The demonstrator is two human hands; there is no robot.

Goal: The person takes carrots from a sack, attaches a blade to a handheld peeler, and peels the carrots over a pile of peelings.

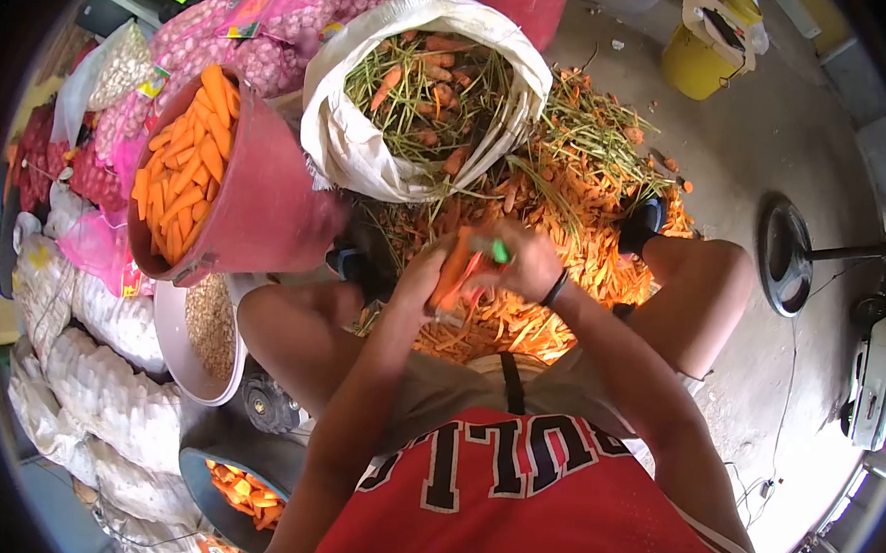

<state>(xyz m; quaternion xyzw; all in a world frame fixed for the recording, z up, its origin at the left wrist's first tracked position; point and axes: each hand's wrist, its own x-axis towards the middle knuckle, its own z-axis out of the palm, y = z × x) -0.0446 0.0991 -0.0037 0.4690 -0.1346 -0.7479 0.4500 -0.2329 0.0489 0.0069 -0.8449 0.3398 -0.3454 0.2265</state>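
In the middle of the head view, my left hand [425,281] is wrapped round a carrot [453,267], held tilted above the peelings. Close against it on the right, my right hand [531,266] grips a small tool with a green part [500,250], probably a peeler; its blade is too blurred to make out. Orange carrot peelings [551,322] cover the floor under both hands and between my feet. Just beyond the hands stands an open white sack [326,120] of unpeeled carrots with green stalks.
A red bucket [277,198] of peeled carrots stands at the left, above a pale basin [169,337]. A dark tub [197,484] with carrots sits lower left. Net bags [190,33] line the far left. A yellow bucket [690,64] and a round black base [785,256] are right.
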